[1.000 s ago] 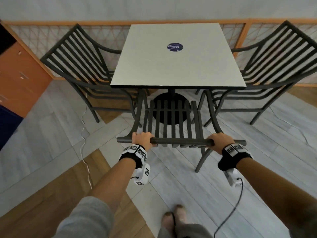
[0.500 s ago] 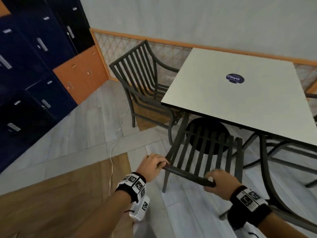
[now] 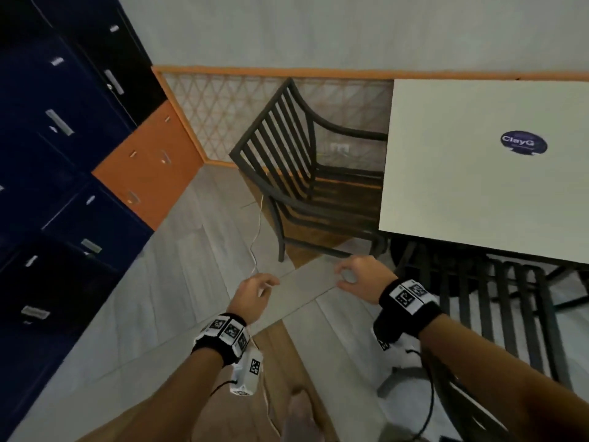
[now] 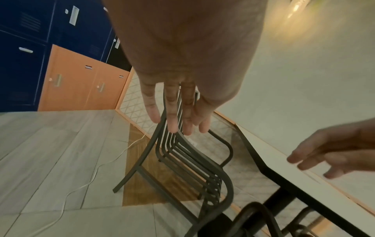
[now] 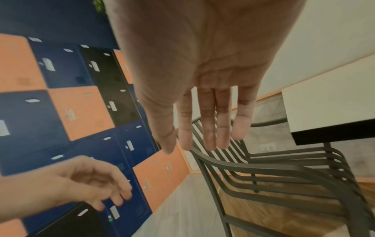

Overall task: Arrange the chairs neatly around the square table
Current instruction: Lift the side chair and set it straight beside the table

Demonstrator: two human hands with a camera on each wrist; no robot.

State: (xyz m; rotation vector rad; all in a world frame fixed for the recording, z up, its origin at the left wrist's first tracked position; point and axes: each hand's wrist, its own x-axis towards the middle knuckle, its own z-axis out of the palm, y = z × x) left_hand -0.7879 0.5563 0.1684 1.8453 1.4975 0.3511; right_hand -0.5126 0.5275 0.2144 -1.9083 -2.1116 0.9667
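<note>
square table [image 3: 478, 173] at right of head view, white top with a dark edge, a round dark sticker [image 3: 523, 143] reading "clayg" on it. black pedestal base partly visible beneath the near edge.

side chair [image 3: 302, 173]: dark metal, slatted back and seat, curved armrests. stands at the table's left side, seat facing the table, front of seat tucked under the table edge. its back faces the lockers. legs on the floor, part on wood inlay, part on grey boards.

near chair [image 3: 497, 314]: same type, at the table's near side, lower right of head view. slatted back toward the camera, seat under the table.

left hand [image 3: 253, 296]: in the air over the floor, near-left of the side chair, touching nothing. left wrist view shows fingers [image 4: 172, 112] straight and a little spread, empty.

right hand [image 3: 361, 277]: in the air just left of the near chair's back, not in contact with it. head view shows fingers loosely bent; right wrist view shows fingers [image 5: 209, 125] extended, close together. holds nothing.

both wrists carry black bands with printed marker tiles.

surroundings: blue, black and orange lockers [image 3: 63, 173] along the left; orange-framed lattice panel [image 3: 223, 113] at the far wall; a thin white cable [image 3: 256, 237] lies on the floor by the side chair's near leg.
</note>
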